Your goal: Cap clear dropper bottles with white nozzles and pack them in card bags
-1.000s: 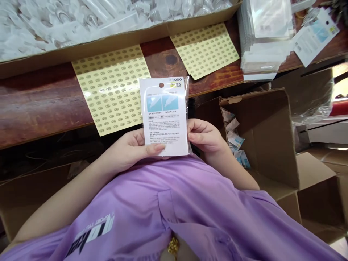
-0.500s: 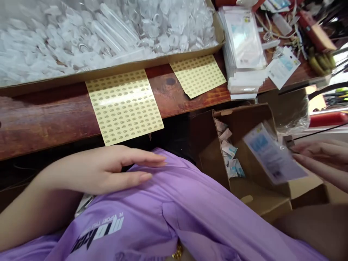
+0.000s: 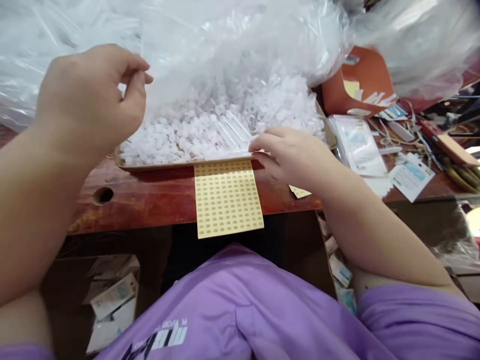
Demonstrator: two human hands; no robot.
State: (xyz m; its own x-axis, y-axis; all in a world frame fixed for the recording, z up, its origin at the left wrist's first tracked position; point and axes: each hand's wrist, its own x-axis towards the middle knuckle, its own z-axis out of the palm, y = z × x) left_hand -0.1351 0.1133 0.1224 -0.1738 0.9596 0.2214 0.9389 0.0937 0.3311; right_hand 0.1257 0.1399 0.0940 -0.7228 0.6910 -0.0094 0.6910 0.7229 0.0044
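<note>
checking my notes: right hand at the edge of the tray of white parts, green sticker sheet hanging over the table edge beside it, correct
No: the head view shows the sticker sheet is yellow, not green. The rest holds: right hand at the tray edge, sheet over the table edge.

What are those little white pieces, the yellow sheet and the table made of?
The pieces look like translucent white plastic, slightly glossy, some tube-shaped. The sheet seems to be matte yellow paper printed with rows of small ovals, probably stickers. The table looks like reddish varnished wood, with grain streaks and a sheen.
</note>
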